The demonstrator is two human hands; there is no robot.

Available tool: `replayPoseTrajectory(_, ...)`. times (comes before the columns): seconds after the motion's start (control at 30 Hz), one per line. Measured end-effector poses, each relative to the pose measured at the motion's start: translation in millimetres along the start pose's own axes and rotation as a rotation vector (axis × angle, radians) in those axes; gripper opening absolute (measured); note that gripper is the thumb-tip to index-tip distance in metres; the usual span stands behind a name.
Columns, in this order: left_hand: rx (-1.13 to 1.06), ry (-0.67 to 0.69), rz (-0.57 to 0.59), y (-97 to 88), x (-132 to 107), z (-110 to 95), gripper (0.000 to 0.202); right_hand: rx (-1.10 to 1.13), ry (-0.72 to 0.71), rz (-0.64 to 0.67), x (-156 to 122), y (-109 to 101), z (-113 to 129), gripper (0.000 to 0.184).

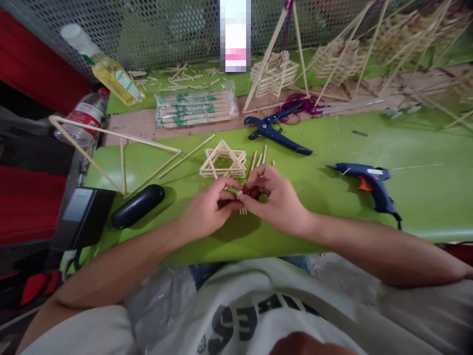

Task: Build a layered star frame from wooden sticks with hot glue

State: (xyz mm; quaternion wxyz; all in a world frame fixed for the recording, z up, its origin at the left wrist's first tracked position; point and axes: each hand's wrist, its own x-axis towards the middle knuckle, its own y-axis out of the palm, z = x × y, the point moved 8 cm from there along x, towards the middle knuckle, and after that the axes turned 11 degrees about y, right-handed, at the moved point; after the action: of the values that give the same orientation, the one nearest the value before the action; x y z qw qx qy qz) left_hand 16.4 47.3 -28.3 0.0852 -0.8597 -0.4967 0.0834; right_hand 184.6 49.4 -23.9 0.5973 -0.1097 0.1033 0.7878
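My left hand (212, 204) and my right hand (275, 199) meet over the front of the green table. Between their fingertips is a small bundle of short wooden sticks (243, 211), its ends showing below the fingers; most of it is hidden. Just behind my hands a star-shaped frame of stacked sticks (222, 172) lies on the table. Several loose cut sticks (259, 160) rest beside it, partly behind my right hand. A longer stick (186, 156) lies to the left of the star.
A blue glue gun (373, 180) lies at right, blue cutters (277, 135) behind the star. Packed chopsticks (197, 107), a bottle of yellow liquid (114, 76) and stick pyramids (275, 74) stand farther back. At left are a triangular stick frame (121, 167) and a black case (138, 207).
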Motion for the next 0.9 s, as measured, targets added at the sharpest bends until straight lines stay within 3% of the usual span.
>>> replayPoseTrajectory(0.2,0.004,0.043,-0.038,-2.7,0,-4,0.033,-0.04,-0.019,0.053,1,1,-1,0.05)
replayPoseTrajectory(0.4,0.222,0.141,-0.109,-13.3,0,-9,0.01,-0.231,-0.047,0.042,1,-4,7,0.045)
replayPoseTrajectory(0.7,0.197,0.032,-0.114,-11.7,3,-1,0.015,-0.561,-0.177,0.026,-7,2,19,0.036)
replayPoseTrajectory(0.9,0.164,-0.003,-0.048,-7.9,4,4,0.016,-0.714,-0.233,0.008,-9,5,21,0.031)
